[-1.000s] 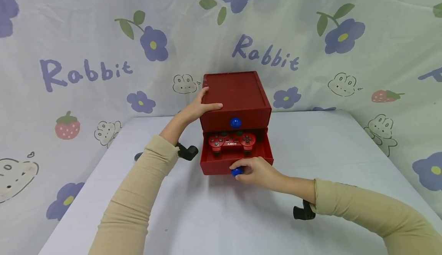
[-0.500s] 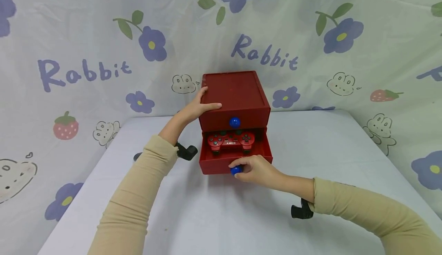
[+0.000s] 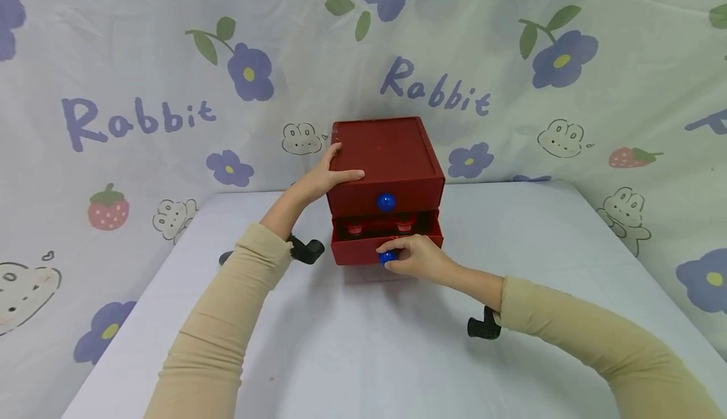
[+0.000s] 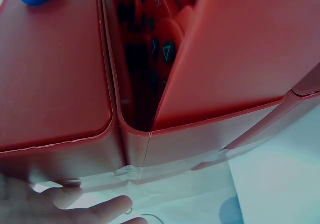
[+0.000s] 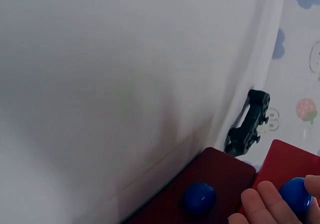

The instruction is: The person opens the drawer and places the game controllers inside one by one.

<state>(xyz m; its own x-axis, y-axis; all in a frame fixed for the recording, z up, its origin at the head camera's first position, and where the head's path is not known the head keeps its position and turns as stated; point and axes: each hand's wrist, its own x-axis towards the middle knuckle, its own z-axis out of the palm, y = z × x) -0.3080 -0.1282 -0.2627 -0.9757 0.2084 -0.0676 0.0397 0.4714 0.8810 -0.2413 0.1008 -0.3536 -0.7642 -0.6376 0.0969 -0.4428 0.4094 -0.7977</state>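
Observation:
A red two-drawer box (image 3: pixel 386 147) stands on the table. Its lower drawer (image 3: pixel 358 252) is partly out, with a red game controller (image 3: pixel 406 224) inside, seen also in the left wrist view (image 4: pixel 167 36). My left hand (image 3: pixel 324 178) rests on the box's left top edge, thumb on top and fingers along the side. My right hand (image 3: pixel 423 259) pinches the lower drawer's blue knob (image 3: pixel 387 257); the right wrist view shows the fingers at that knob (image 5: pixel 296 194). The upper drawer, with its own blue knob (image 3: pixel 386 202), is closed.
A black game controller (image 5: pixel 248 124) lies on the table beside the box in the right wrist view; in the head view the left arm mostly hides it, with a dark end (image 3: pixel 226 257) showing. A patterned cloth (image 3: pixel 500 78) hangs behind the white table (image 3: pixel 511 242).
The lower drawer has slid inward, and my right hand on its knob has moved toward the box with it. More of the red controller is covered. My left hand has stayed in place.

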